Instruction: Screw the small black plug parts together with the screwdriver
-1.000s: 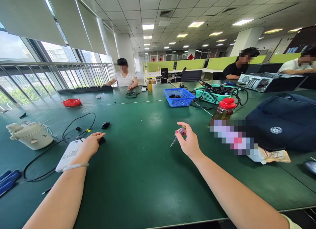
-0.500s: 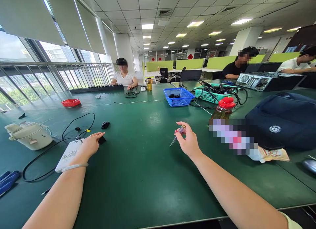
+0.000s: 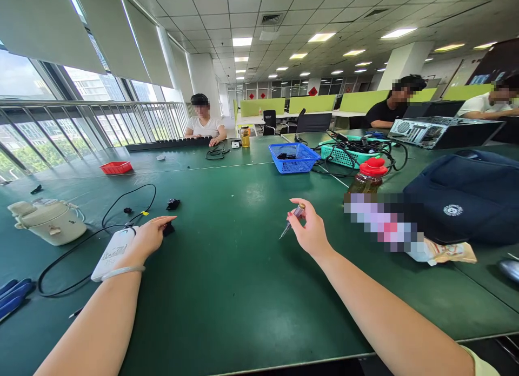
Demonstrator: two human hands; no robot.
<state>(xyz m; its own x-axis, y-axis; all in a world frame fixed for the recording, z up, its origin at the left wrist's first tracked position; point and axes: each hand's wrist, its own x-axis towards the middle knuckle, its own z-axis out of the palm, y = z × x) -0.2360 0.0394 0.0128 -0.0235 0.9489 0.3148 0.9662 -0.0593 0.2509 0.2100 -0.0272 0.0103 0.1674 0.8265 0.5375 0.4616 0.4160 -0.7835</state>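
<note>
My right hand is closed on a slim screwdriver, gripped between thumb and fingers, with its thin shaft slanting down to the left just over the table. My left hand is at the left, index finger stretched to the right. A small black piece shows beneath its fingertips, seemingly gripped; the thumb is hidden. Under the left wrist lies a white power bank-like box with a black cable looping around it. A small black part rests just beyond the left fingers.
On the left stand a cream jug and blue gloves. Ahead are a red tray, a blue basket and a green basket of cables. A red-lidded jar and dark bag stand right. Several people sit beyond.
The small black piece under my left fingers looks slightly tilted. My right hand keeps the screwdriver almost still. Across the table, the long black strip near a seated person has shifted right.
</note>
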